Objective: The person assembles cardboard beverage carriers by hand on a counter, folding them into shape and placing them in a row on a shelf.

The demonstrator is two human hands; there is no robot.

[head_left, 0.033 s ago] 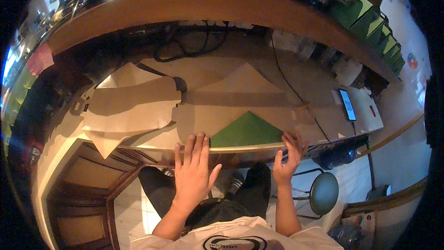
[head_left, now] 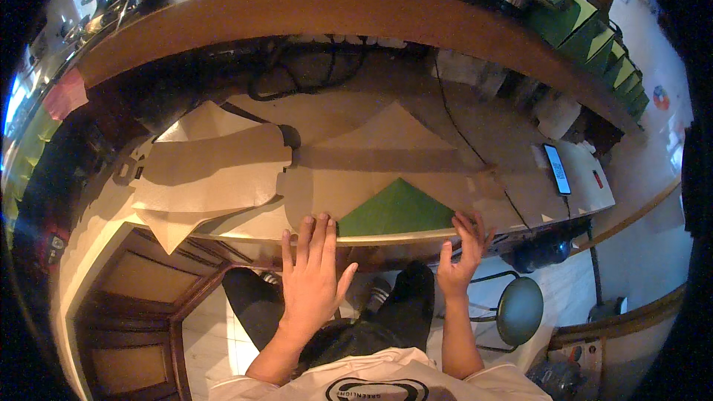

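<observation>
In the head view, shows a green paper triangle [head_left: 397, 209] lying along the near edge of the desk [head_left: 520, 157], between the left hand [head_left: 310, 282], flat with fingers straight, holding nothing, and the right hand [head_left: 460, 263], loosely splayed at the right corner. Cannot tell about contact there. Could slip off if nudged nearward; could crease if pressed unevenly.

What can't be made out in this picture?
All in the head view:
Whether the right hand touches the right corner of the green paper triangle: the hand covers that spot.
The smartphone's screen contents: too small.
Tops of items on the raised counter: cut off by the upper edge.
</observation>
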